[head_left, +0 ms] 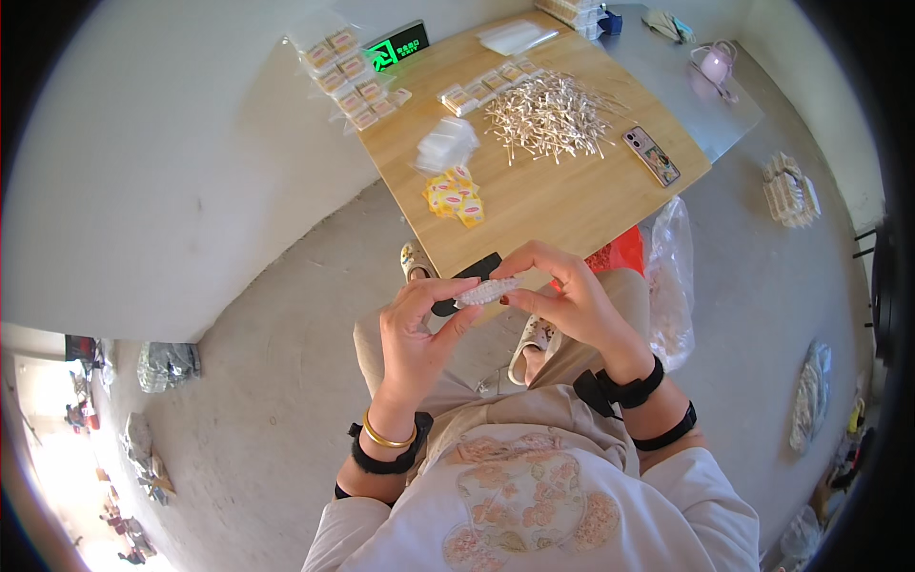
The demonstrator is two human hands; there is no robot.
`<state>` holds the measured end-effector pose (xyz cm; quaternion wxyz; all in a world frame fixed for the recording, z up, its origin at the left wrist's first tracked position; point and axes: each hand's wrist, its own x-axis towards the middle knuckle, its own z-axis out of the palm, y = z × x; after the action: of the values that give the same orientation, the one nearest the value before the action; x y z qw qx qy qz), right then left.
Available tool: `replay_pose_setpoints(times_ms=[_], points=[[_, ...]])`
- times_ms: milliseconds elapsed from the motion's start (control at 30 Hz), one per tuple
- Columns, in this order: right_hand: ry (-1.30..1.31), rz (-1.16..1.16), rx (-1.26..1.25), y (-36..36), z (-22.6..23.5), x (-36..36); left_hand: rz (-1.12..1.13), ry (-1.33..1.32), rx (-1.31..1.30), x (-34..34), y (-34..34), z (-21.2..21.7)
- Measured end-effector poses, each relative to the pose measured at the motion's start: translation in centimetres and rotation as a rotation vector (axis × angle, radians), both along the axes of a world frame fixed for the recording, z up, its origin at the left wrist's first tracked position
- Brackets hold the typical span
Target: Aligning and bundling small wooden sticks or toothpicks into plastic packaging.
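Above my lap, just off the near edge of the wooden table (562, 205), a small white bundle (486, 293) with rounded, bumpy ends like cotton swabs is held between both hands. My left hand (419, 324) pinches its left end with thumb and fingers. At the other end, my right hand (577, 300) grips it the same way. Beyond them on the table lie a loose heap of cotton swabs (553, 114), a pile of yellow and white printed cards (455, 195) and a stack of clear plastic bags (447, 145).
A row of small filled packs (488, 86) lies behind the heap. More packed bags (351, 78) sit at the table's left edge beside a green lit sign (398, 46). A phone (653, 155) lies at the right. Below hang a red bag (620, 253) and a clear bag (671, 286).
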<state>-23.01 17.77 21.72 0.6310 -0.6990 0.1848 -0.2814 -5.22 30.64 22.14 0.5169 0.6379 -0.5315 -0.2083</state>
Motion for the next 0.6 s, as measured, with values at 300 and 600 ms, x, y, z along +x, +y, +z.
replay_pose_setpoints(times_ms=[300, 600], points=[[-0.038, -0.048, 0.008, -0.7, -2.8, 0.8, 0.069, 0.024, 0.106, -0.3, -0.8, -0.7], [0.033, -0.123, 0.011, -0.9, -3.4, 1.7, 0.069, 0.006, 0.087, 0.4, -1.3, -1.7]])
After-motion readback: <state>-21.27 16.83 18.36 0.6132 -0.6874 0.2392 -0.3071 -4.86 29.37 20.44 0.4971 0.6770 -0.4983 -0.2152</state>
